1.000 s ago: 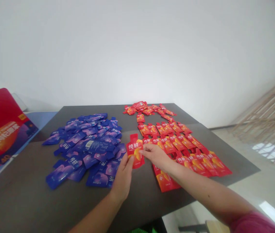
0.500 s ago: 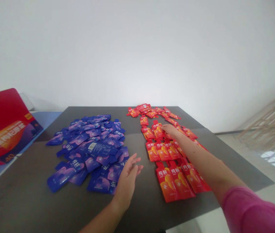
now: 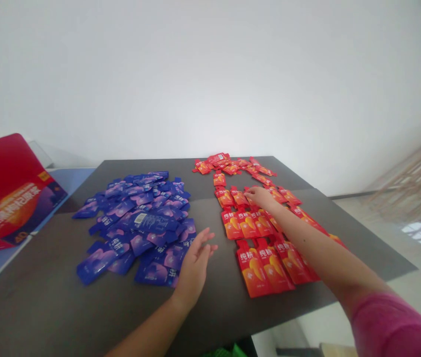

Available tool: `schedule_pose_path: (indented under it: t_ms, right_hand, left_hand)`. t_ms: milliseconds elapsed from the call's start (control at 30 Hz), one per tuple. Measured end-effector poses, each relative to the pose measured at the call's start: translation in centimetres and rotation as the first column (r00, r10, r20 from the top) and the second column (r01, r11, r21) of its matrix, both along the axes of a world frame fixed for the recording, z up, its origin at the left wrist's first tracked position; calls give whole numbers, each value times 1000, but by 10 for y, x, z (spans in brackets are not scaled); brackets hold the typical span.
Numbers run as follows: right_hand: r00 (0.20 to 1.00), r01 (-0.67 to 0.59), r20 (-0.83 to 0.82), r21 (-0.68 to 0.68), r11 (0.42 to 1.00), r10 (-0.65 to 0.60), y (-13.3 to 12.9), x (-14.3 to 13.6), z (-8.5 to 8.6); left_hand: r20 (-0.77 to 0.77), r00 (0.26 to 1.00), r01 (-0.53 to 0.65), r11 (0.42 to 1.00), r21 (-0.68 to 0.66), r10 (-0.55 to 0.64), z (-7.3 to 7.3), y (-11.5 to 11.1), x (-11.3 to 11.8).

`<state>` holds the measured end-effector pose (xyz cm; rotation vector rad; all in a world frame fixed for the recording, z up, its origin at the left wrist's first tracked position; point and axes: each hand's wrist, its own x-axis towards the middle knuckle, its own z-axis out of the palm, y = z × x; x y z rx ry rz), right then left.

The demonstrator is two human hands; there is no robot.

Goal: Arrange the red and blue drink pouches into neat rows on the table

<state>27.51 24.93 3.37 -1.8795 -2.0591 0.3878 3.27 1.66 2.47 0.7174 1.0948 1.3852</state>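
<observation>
My right hand reaches over the red pouches with its fingertips together on a red pouch in the third row from the front; the hand partly covers that pouch. Just left of it a red pouch lies face up, its spout end away from me. Nearer rows hold a front-left red pouch and more, side by side and slightly overlapping. My left hand hovers open at the right edge of a heap of blue pouches, fingers apart and holding nothing.
At the far edge lies a loose pile of red pouches. A red printed box stands left, on a blue surface beside the dark table. A white wall rises behind; slatted wood is at right.
My right hand has shifted slightly right, off the red pouch it was touching, which now lies flatter in its row. My left hand has barely moved. The view has tilted slightly.
</observation>
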Motion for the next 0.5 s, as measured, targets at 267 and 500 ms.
schedule_pose_path:
  t_ms: [267,500]
  right_hand:
    - [994,-54,-87,98,994,62,-32,21,25]
    - [990,35,-138,100,994,-21,12,27,32]
  left_hand:
    - [-147,987,-56,995,79,67,-4,5,-6]
    - [-230,952,-193,980,54,200,-6,13,-17]
